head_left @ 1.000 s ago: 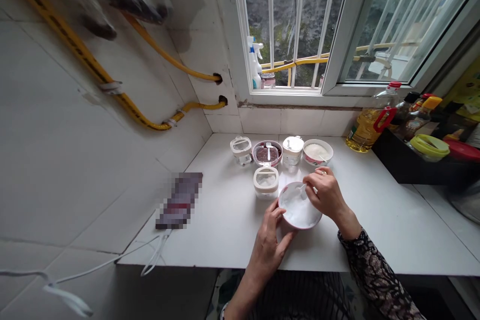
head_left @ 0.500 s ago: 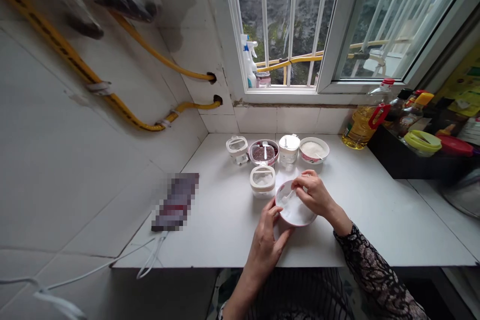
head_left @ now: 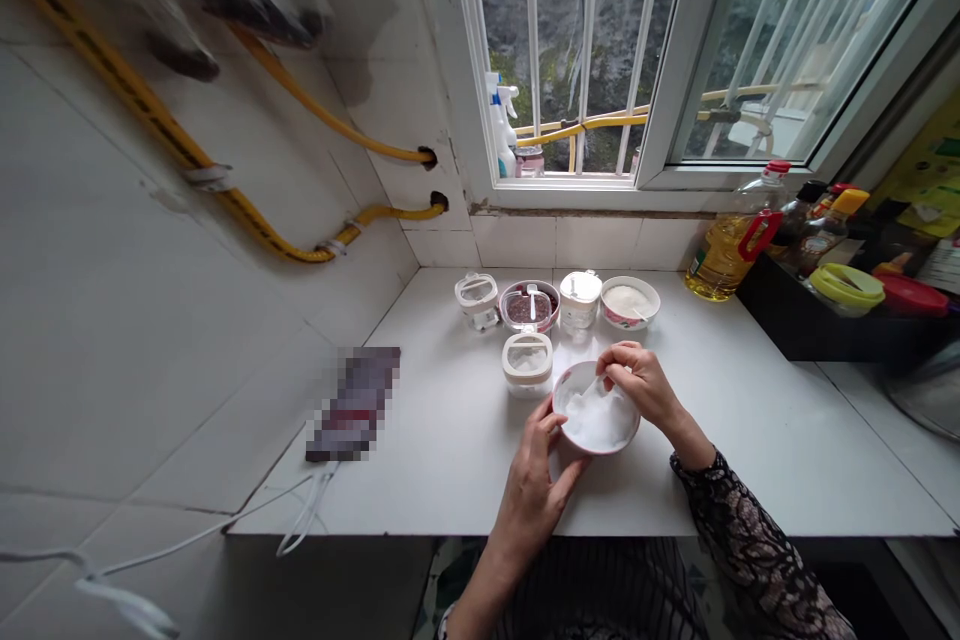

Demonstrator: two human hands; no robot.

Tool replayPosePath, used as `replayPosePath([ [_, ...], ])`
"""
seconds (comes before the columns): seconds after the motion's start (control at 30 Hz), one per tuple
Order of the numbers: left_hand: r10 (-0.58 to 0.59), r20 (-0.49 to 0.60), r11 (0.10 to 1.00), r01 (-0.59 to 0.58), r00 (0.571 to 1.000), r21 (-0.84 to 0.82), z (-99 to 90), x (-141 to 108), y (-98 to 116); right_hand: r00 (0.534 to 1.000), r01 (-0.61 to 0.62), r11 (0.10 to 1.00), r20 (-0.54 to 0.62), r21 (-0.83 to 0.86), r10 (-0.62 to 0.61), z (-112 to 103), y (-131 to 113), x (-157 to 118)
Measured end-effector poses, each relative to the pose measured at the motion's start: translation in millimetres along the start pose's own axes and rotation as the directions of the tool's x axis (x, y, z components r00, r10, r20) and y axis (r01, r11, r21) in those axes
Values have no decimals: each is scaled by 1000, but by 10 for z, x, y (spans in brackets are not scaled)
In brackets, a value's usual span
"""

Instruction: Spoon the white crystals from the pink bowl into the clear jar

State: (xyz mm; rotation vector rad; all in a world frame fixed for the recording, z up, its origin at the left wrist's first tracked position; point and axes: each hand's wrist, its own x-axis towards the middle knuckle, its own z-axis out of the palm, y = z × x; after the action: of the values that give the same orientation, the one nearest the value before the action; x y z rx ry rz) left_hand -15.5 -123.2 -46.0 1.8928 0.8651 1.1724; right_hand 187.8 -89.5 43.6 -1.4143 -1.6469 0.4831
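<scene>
We are gripping the white bowl (head_left: 598, 425) with our left hand (head_left: 534, 482), pinching a small spoon (head_left: 595, 388) in our right hand (head_left: 643, 385), above the tabletop (head_left: 420, 450).

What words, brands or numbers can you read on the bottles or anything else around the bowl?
No text is readable. The labels on the oil bottle, the sauce bottles and the spray bottle are too small to read. The item on the counter is pixelated.
</scene>
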Motion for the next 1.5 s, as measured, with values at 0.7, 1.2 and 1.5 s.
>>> replayPosePath([
  [0.7, 9, 1, 1000, -9, 1000, -10, 8, -2, -8, 962, 206, 978, -191, 46, -193, 265, -156, 109],
  [1.2, -5, 9, 1000, 5, 1000, 4, -3, -7, -5, 943, 277, 920, -103, -278, -315, -47, 47, 4],
  [1.5, -5, 9, 1000, 5, 1000, -2, -10, -2, -4, 993, 115, 979, 25, -167, -112, 100, 60, -5],
])
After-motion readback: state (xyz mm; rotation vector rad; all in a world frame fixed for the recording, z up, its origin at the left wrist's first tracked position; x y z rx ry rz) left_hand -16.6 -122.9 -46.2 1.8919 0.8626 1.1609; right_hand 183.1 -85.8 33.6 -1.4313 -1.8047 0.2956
